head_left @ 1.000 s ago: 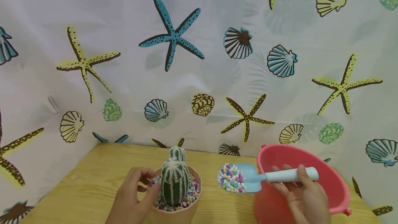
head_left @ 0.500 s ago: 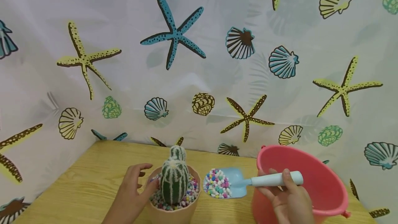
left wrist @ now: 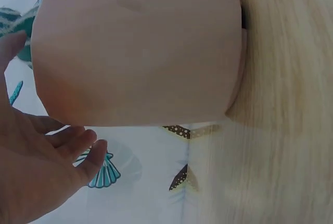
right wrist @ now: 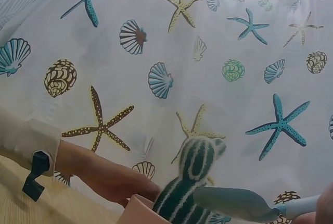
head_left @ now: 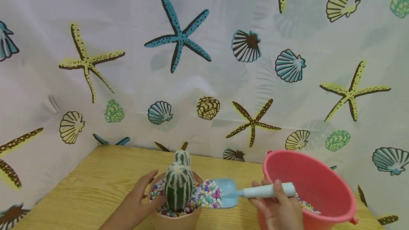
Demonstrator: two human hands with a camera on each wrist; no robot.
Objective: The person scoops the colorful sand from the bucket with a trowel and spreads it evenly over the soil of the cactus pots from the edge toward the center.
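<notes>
My right hand point(head_left: 278, 207) grips the pale handle of a small light-blue shovel point(head_left: 228, 192). Multicoloured pebbles point(head_left: 209, 194) lie in its blade, whose tip overlaps the right rim of a peach flower pot point(head_left: 175, 221). In the pot stands a striped green cactus point(head_left: 179, 189) with white fuzz, surrounded by similar pebbles. My left hand point(head_left: 140, 198) is at the pot's left side, thumb reaching over the rim toward the cactus. In the left wrist view, the left fingers point(left wrist: 86, 156) lie loosely bent beside the pot wall point(left wrist: 140, 52).
A pink bucket point(head_left: 319, 173) stands on the right, under and behind my right hand, with more pebbles point(head_left: 307, 205) inside. The wooden table point(head_left: 105, 173) meets a white curtain point(head_left: 204, 81) printed with starfish and shells at its back.
My right hand has carried the loaded shovel leftward from the bucket to the pot's rim. The left fingers have moved a little off the pebbles and spread along the pot's left side.
</notes>
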